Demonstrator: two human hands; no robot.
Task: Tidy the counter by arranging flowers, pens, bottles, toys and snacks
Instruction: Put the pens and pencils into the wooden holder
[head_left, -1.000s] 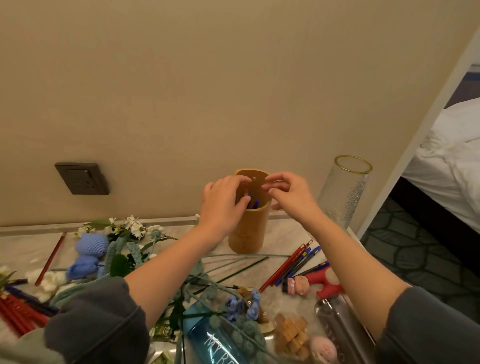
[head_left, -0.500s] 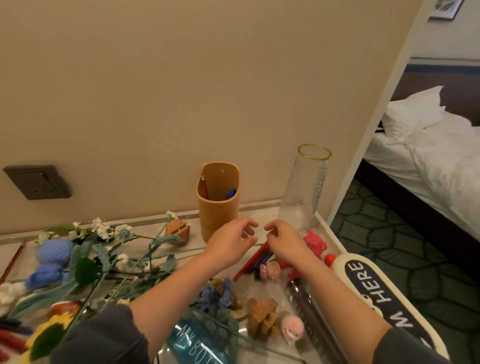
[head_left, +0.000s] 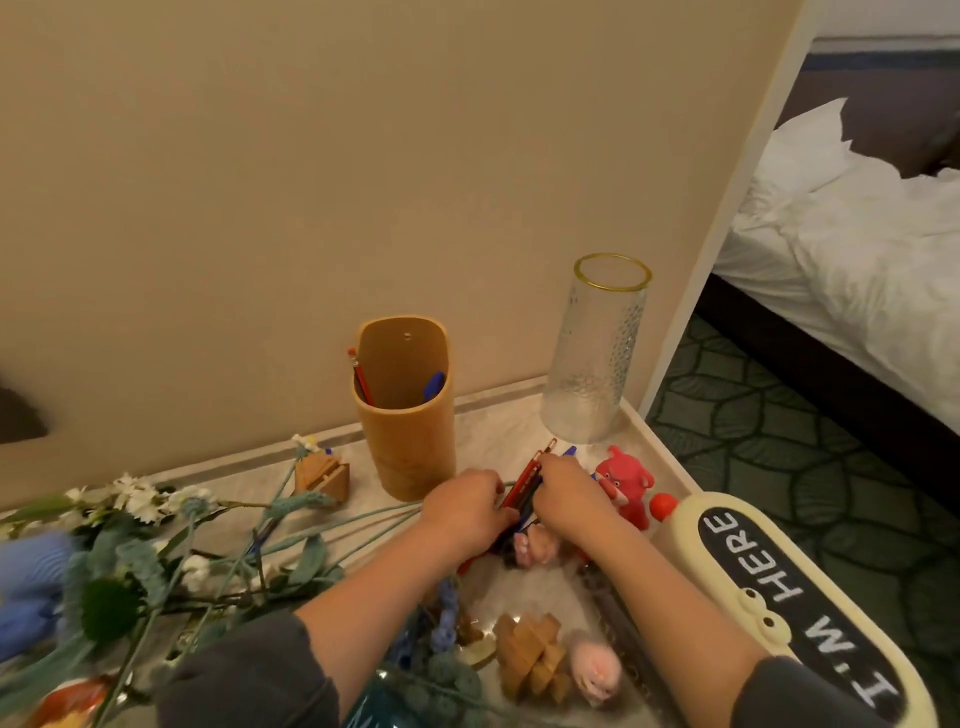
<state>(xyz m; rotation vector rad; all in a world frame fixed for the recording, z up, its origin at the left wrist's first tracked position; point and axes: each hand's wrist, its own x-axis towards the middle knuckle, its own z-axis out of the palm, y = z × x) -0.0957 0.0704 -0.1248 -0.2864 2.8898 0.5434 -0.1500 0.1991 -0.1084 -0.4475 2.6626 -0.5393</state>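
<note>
Gathering pens (head_left: 525, 487), left hand (head_left: 465, 512) and right hand (head_left: 569, 493), lowered from holder (head_left: 413, 441)

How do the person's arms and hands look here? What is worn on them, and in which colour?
Both arms wear dark grey sleeves, pushed up near the elbows: the left sleeve and the right sleeve. The forearms are bare. The left hand and the right hand are bare too: no gloves, and no watch, bracelet or ring shows on the sides in view.

A white-sheeted bed (head_left: 857, 249) stands on green patterned carpet (head_left: 769, 467).
</note>
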